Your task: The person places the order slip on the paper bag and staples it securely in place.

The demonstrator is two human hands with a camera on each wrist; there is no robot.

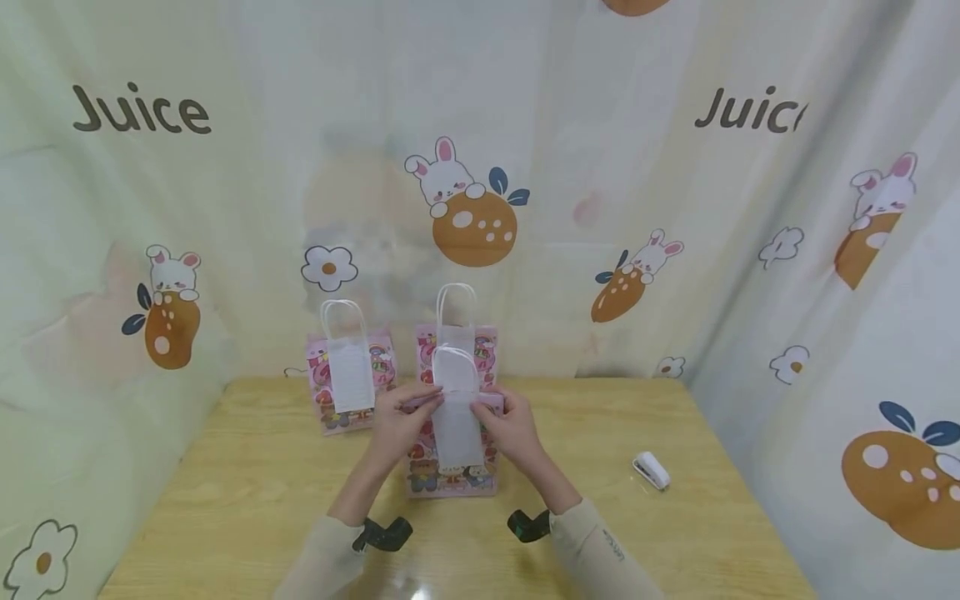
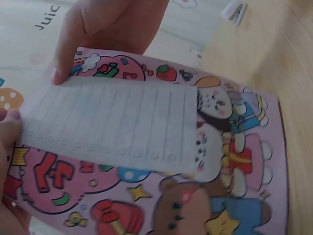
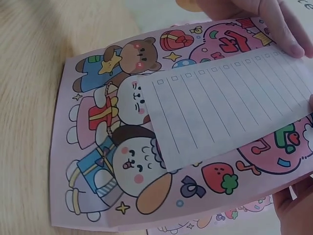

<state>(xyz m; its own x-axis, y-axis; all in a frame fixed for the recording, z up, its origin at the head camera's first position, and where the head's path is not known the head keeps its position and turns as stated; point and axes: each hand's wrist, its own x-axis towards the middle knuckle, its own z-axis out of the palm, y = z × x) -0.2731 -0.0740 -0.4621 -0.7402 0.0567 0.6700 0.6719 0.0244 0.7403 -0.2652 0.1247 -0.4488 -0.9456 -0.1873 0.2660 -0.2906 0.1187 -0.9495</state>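
Note:
Both hands hold a pink paper gift bag (image 1: pixel 452 487) with cartoon animals on its front. The left hand (image 1: pixel 396 423) grips the top left edge, its thumb pressing a white lined paper slip (image 1: pixel 459 437) against the bag's front. At the top right edge, the right hand (image 1: pixel 514 425) does the same, its thumb on the slip's other side. A column of little checkboxes shows on the slip (image 3: pixel 215 98) in the right wrist view. A white loop handle (image 1: pixel 453 354) rises above the bag. Fingers behind the bag are mostly hidden.
Directly behind stands a similar pink bag (image 1: pixel 486 337) with a white handle, partly covered. To the left, another such bag (image 1: pixel 381 354) bears a white slip (image 1: pixel 351 375). A small white stapler (image 1: pixel 651 471) lies on the wooden table (image 1: pixel 600 433) at right. A printed curtain hangs behind.

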